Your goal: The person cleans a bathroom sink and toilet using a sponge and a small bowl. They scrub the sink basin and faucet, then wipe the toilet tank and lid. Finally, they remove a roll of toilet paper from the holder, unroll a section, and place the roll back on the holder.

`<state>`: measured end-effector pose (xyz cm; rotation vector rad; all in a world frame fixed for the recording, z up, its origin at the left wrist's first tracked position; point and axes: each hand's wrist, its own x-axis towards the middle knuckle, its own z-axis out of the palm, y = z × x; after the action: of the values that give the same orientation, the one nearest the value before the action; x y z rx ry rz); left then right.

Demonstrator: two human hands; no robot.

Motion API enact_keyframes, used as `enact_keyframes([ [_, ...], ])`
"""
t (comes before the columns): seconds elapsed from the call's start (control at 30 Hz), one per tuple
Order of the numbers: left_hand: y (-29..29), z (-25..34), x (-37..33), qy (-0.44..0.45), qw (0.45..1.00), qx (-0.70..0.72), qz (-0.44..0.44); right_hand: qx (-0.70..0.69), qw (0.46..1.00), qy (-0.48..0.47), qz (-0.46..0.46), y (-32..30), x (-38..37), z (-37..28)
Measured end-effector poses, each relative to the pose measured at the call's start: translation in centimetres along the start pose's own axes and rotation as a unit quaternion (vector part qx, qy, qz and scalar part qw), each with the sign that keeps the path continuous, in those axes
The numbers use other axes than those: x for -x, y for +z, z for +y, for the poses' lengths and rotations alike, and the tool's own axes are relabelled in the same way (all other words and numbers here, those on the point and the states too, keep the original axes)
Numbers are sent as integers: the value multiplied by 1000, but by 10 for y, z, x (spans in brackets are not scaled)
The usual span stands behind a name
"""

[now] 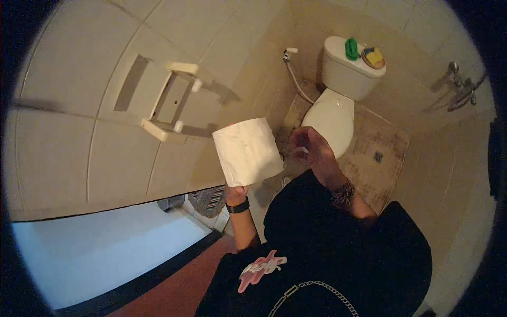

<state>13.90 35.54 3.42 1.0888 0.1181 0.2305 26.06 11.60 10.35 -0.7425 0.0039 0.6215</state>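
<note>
Gripping the roll [248, 152] with the left hand [238, 192], right of the wall holder [168, 100]. Right hand [312, 148] half-curled nearby, off the roll; can't tell if it's holding anything. Light, steady grip looks best; squeezing would likely dent it.

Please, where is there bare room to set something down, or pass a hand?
Bare: brown floor between the white ceramic toilet and square grey drain; white plastic wall holder, between its pegs. Crowded: white cistern lid with green and yellow items; left hand, holding the thick white paper roll.
</note>
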Motion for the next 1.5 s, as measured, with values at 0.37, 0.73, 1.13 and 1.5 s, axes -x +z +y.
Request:
enact_keyframes([
  [0.37, 72, 39, -29, -18, 992, -120, -33, 389, 893, -222, -43, 17, 14, -19],
  [0.73, 71, 28, -40, 13, 991, -123, -55, 77, 997, 17, 24, -12, 4, -8],
  [1.13, 109, 51, -54, 29, 975, -202, -83, 208, 972, -111, -8, -6, 2, 5],
  [1.5, 106, 55, -56, 7, 973, -203, -108, 121, 992, -20, 10, -18, 0, 20],
])
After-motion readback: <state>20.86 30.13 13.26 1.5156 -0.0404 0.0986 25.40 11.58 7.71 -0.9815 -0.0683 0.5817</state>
